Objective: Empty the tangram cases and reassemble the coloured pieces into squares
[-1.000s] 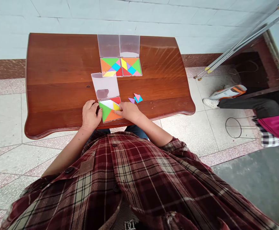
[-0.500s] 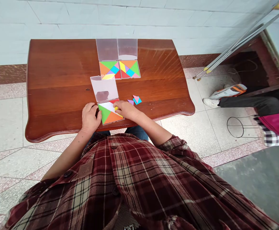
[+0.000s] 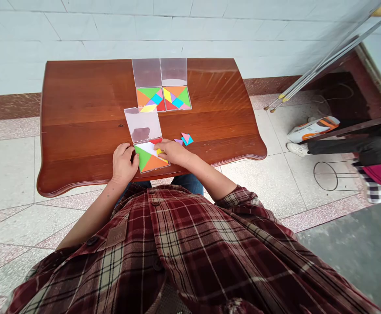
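An open clear plastic tangram case lies at the table's near edge, its base (image 3: 147, 158) holding green, orange, red and white pieces and a yellow piece (image 3: 159, 152). Its clear lid (image 3: 143, 124) lies open beyond it. My left hand (image 3: 123, 163) grips the base's left edge. My right hand (image 3: 174, 151) has its fingers on the yellow piece, partly hiding it. To the right of the case lie small loose pink, cyan and lilac pieces (image 3: 186, 139), apart from my right hand. Two more filled cases (image 3: 150, 99) (image 3: 176, 97) stand farther back.
All the cases lie on a reddish-brown wooden table (image 3: 79, 109), whose front edge runs just past my hands. On the floor to the right are a seated person's dark-trousered leg (image 3: 347, 147), a wire ring stand (image 3: 325, 176) and leaning metal poles (image 3: 324, 52).
My right hand has moved over the yellow piece, covering more of it. My left hand stays at the case's edge. The table sits slightly lower in view.
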`<state>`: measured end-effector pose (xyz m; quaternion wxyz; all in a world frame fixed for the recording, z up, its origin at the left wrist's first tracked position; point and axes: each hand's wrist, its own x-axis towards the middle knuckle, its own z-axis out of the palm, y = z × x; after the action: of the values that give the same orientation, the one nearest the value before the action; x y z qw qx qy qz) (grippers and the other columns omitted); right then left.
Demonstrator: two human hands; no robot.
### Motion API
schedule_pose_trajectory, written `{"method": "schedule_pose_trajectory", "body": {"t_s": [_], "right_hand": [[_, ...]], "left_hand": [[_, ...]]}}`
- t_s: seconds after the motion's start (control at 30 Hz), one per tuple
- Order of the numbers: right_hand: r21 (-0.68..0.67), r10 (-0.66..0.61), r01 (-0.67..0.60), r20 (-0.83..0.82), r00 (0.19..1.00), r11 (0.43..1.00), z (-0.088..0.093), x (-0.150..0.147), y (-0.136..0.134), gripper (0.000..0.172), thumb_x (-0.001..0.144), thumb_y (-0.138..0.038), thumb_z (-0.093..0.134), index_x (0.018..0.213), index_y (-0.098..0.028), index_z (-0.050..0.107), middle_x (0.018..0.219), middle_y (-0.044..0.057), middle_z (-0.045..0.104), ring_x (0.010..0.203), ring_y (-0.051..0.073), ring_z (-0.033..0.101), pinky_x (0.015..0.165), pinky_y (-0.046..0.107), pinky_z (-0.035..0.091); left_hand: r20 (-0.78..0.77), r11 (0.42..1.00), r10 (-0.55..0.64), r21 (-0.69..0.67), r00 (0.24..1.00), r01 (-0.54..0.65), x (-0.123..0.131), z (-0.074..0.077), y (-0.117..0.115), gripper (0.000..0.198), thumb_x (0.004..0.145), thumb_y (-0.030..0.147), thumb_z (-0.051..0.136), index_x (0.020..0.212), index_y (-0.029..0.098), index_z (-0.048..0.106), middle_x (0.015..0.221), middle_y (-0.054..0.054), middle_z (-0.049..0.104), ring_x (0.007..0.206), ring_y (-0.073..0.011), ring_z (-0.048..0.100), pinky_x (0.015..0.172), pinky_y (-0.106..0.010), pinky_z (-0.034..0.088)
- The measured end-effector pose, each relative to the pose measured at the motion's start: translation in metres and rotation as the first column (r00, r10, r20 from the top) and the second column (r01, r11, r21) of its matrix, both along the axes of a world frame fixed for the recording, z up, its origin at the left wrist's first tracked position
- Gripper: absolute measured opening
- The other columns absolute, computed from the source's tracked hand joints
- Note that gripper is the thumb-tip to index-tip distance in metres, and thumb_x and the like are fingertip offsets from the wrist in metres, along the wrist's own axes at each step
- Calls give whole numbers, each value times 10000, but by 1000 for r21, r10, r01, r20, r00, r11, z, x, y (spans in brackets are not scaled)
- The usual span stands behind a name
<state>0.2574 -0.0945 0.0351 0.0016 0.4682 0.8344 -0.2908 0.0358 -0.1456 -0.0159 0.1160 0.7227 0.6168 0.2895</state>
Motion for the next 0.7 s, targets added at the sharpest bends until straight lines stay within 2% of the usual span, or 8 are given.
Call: {"method": "schedule_pose_trajectory", "body": {"t_s": [0.2,0.33,0.5,0.63,0.7], "right_hand": [[27,1,-2,34,999,1000,0,3,-4,455,841,-244,654,1288,-184,590,1275,113,573,995,208,601,864,312,429],[20,-23,23,-20,1000,1000,0,9,-5,518,807,-228,687,1306,-176,556,1197,97,590,950,192,586,802,281,409],[-21,-67,66,-82,994,998,4,20,-4,351,794,-168,656,1143,-160,618,1012,49,619,879,167,569,756,259,387],[-17,-82,83,16,996,996,10,18,-6,199,826,-172,638,1023,-153,653,957,52,642,908,182,573,756,270,370],[-5,-92,93,88,992,996,12,13,-8,191,838,-203,643,1021,-150,657,994,69,652,929,196,578,736,278,358]], "left_hand": [[-31,1000,-3,17,1000,3,0,-1,0,287,853,354,479,993,160,639,1207,-160,614,1192,-313,533,1093,-498,401],[-22,1000,1,5,1000,0,0,-1,0,273,852,346,479,999,175,632,1207,-148,605,1197,-308,523,1094,-505,395],[-22,1000,-2,-4,1000,2,1,0,1,271,847,344,479,993,172,630,1203,-154,603,1192,-308,517,1098,-501,387],[-5,1000,-8,-15,1000,8,2,0,2,259,841,335,486,997,179,623,1201,-146,600,1193,-309,511,1102,-509,375],[0,1000,-11,-18,1000,11,2,0,2,259,839,331,490,1004,180,620,1208,-147,595,1197,-310,507,1109,-513,363]]}}
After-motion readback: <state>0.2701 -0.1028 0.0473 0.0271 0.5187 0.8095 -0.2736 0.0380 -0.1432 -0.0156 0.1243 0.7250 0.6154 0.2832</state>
